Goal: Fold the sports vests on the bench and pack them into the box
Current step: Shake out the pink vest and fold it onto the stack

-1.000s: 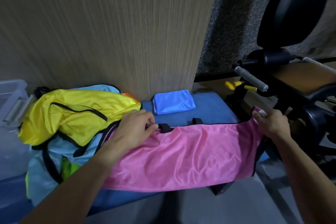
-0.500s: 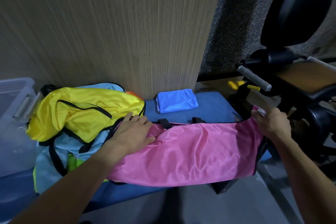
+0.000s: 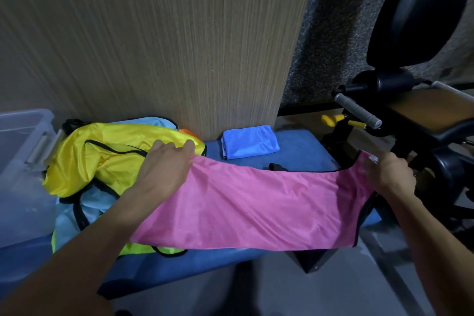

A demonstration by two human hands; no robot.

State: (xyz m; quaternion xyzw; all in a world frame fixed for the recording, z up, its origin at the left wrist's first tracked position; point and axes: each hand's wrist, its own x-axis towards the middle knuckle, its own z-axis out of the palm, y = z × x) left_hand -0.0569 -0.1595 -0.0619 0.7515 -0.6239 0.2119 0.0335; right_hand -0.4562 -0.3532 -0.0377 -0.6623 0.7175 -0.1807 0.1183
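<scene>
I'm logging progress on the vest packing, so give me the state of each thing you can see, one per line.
pink vest: spread flat across the bench, held at both ends
left hand: pinching its left end
right hand: gripping its right end
blue vest: folded, lying on the bench
yellow vest: unfolded, crumpled on the pile
clear box: open, contents unclear
</scene>
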